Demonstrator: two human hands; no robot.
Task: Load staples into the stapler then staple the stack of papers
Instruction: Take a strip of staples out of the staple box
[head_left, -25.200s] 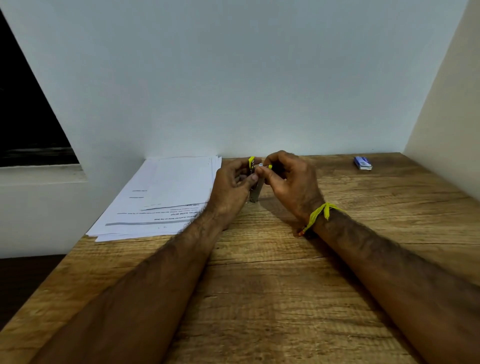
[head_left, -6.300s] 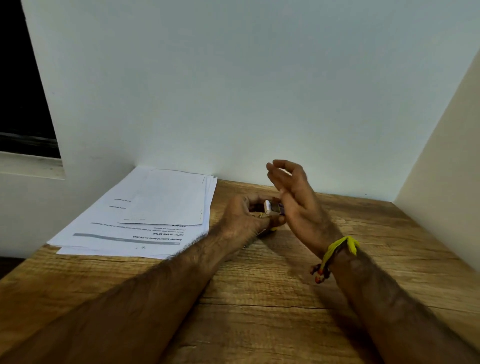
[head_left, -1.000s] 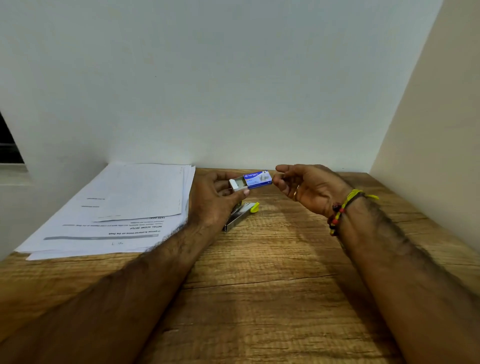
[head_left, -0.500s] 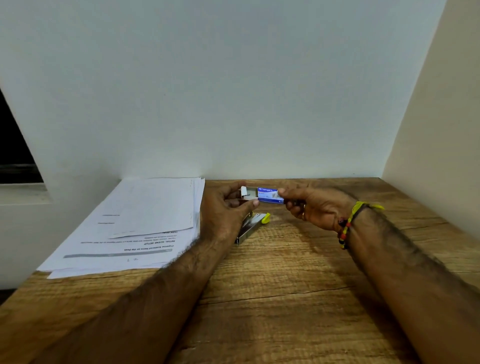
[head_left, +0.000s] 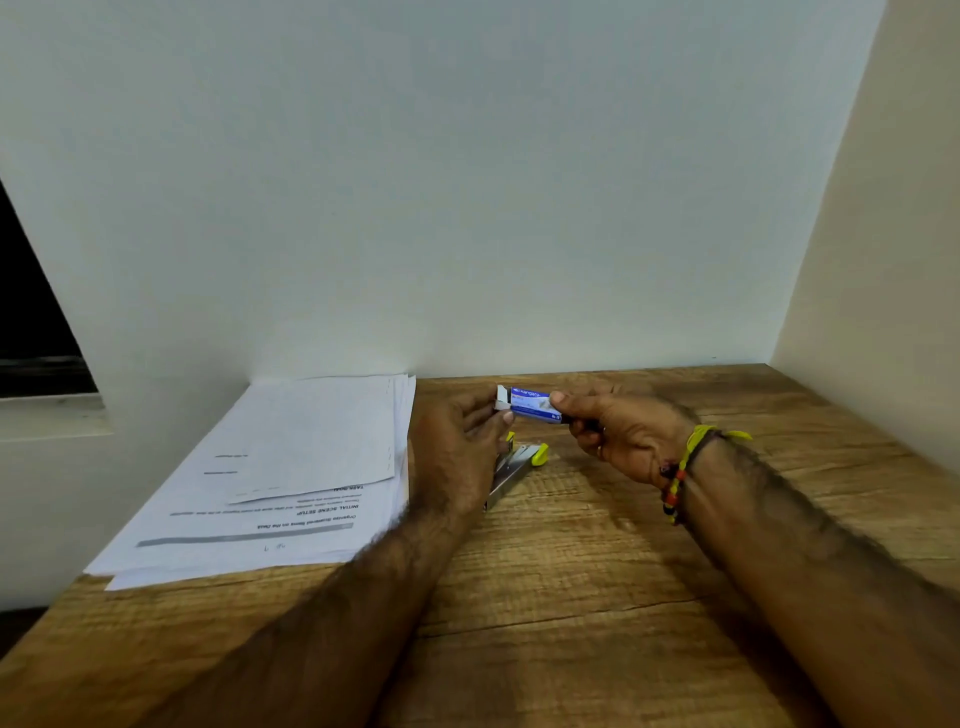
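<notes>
Though blurred, "Kangaro" staple box (head_left: 535, 405).

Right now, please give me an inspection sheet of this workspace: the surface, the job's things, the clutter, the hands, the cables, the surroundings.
Surface: wooden desk, grain visible.
Job's things: blue staple box, tray partly slid out at its left end, held above the desk; stapler with yellow parts lying on the desk under the left hand; stack of papers at left, sheets fanned.
Clutter: nothing seen.
Hands: left hand pinches the box's white tray end; right hand pinches the blue sleeve; wristbands on right wrist.
Cables: nothing seen.
Surroundings: white wall behind, dark opening at left.
</notes>
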